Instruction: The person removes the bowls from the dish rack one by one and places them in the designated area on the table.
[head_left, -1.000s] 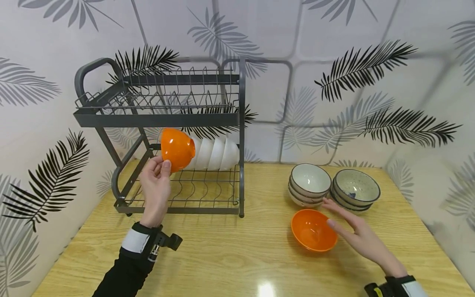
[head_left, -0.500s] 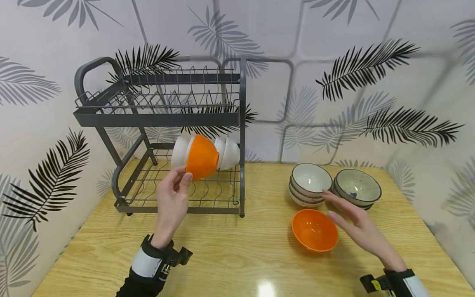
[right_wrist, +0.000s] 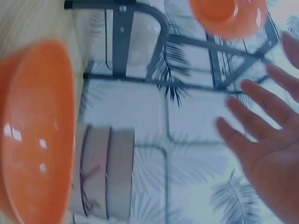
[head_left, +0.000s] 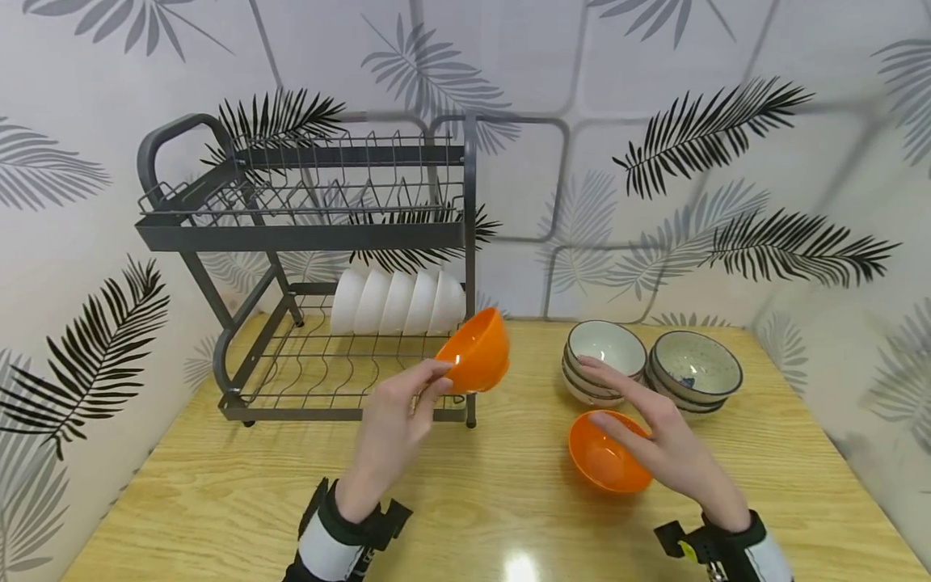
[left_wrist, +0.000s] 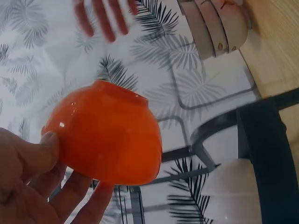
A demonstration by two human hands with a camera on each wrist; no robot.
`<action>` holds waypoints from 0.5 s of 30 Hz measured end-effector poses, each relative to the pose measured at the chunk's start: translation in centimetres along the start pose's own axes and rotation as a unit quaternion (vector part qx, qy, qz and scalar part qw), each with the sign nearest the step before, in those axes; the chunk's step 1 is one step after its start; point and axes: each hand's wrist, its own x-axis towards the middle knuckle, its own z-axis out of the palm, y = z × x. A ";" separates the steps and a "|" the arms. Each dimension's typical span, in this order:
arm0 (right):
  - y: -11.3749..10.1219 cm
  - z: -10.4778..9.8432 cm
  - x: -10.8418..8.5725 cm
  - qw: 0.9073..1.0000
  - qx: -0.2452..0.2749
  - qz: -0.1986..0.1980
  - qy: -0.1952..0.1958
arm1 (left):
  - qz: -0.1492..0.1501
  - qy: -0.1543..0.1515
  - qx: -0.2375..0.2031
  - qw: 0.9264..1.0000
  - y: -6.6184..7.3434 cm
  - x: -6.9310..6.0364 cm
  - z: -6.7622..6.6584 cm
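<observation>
My left hand (head_left: 396, 424) pinches the rim of an orange bowl (head_left: 480, 356), thumb on one side and fingers on the other. The bowl is tilted in the air in front of the dish rack's right post; the left wrist view shows its outer side and foot (left_wrist: 121, 93). A second orange bowl (head_left: 604, 465) stands upright on the table. Over that bowl's right side hovers my right hand (head_left: 662, 436), fingers extended and holding nothing. In the right wrist view the right hand (right_wrist: 266, 126) is apart from the table bowl (right_wrist: 39, 130).
A dark two-tier dish rack (head_left: 305, 236) stands at left. Several white bowls (head_left: 396, 303) lean in a row on its lower tier. Behind the orange table bowl are a stack of white dark-rimmed bowls (head_left: 607, 347) and a stack of speckled bowls (head_left: 698, 368).
My left hand has carried the orange bowl rightward from in front of the rack's white bowls and tilted it. My right hand has shifted left over the table bowl.
</observation>
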 end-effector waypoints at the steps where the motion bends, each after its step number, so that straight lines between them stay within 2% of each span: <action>1: -0.2 0.4 0.2 1.000 0.005 -0.021 0.010 | 0.012 -0.008 0.010 1.000 0.2 -0.1 0.3; 6: -0.8 2.8 0.8 0.992 0.001 -0.114 0.047 | 0.061 -0.054 0.039 0.996 1.2 -0.7 2.0; 12: -1.0 3.7 0.9 0.986 -0.023 -0.150 0.073 | 0.092 -0.094 0.065 0.989 1.5 -1.3 3.0; 15: -1.0 3.7 0.9 0.984 -0.029 -0.165 0.065 | 0.114 -0.105 0.081 0.985 1.6 -1.4 3.3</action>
